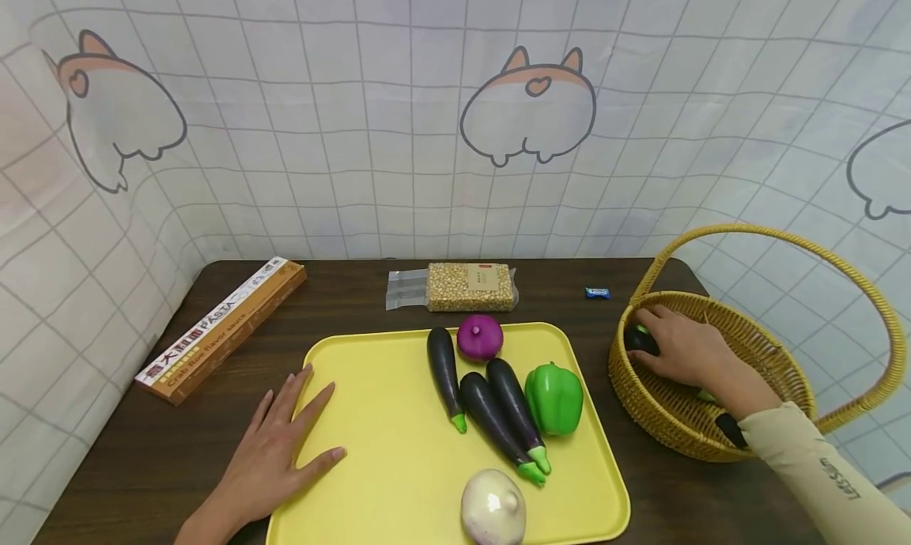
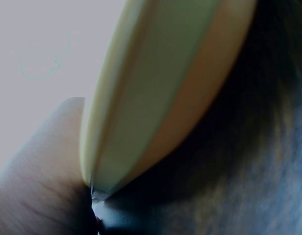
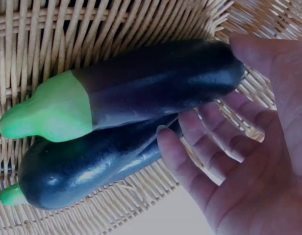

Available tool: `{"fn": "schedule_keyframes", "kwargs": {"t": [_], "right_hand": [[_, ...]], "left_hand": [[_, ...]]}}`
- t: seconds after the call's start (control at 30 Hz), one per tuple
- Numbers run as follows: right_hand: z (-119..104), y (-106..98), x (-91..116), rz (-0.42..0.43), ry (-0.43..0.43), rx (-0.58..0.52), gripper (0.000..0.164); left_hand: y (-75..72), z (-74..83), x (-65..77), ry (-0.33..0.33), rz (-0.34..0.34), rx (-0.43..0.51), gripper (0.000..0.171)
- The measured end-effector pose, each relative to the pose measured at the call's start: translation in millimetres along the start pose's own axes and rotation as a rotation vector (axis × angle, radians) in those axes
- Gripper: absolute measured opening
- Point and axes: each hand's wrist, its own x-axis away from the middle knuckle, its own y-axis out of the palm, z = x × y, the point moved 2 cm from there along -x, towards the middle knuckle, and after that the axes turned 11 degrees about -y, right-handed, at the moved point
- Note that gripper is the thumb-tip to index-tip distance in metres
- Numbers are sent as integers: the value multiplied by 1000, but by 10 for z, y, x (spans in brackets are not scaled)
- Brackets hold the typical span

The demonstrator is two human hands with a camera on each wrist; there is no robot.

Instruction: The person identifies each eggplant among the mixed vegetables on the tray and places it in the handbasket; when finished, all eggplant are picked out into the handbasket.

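My left hand [image 1: 274, 442] lies at the left rim of the yellow tray [image 1: 377, 418], fingers straight and spread. In the left wrist view, part of that hand [image 2: 43, 171] shows beside the tray's edge [image 2: 141, 98]. Inside the wicker basket [image 1: 665, 403], my right hand [image 1: 683, 343] holds the end of an eggplant [image 3: 156, 83] between thumb and fingers; some fingertips are hidden behind it. Another eggplant [image 3: 92, 166] lies against it. On the tray are several eggplants [image 1: 491, 414], a purple onion [image 1: 480, 338], a green bell pepper [image 1: 554, 399] and a white onion-like vegetable [image 1: 493, 507].
A long pasta box [image 1: 224, 327] lies at the back left of the dark table [image 1: 349, 304]. Behind the tray is a clear bag of yellow kernels [image 1: 470, 288], with a small blue packet [image 1: 597, 293] farther right. The basket handle [image 1: 847, 268] arches up at the right.
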Motion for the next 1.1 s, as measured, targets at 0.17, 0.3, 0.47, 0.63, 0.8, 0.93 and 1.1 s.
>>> {"fn": "schedule_keyframes", "kwargs": {"t": [0.17,0.3,0.47,0.63,0.8,0.93,1.1], "right_hand": [[23,-38,16,0,11,-29,57],[16,-125,42,32,22,-67,47],[-40,-278,45,101,3,-48,43],[-187,-412,29,150,-35,-22,45],[-411,-546,-7,187,-76,-33,40],[-598,-636,-53,205,-122,-28,41],[-789,-695,-135,214,-159,-15,45]], "left_hand": [[-4,6,-2,-1,-3,0,86],[-5,7,-8,-1,-6,-2,86],[-10,4,-11,-3,-8,0,86],[-7,0,-4,2,-5,4,85],[-9,-4,1,5,-1,0,86],[-14,-1,2,1,-1,-2,86],[-20,4,0,-3,-5,-1,86]]}}
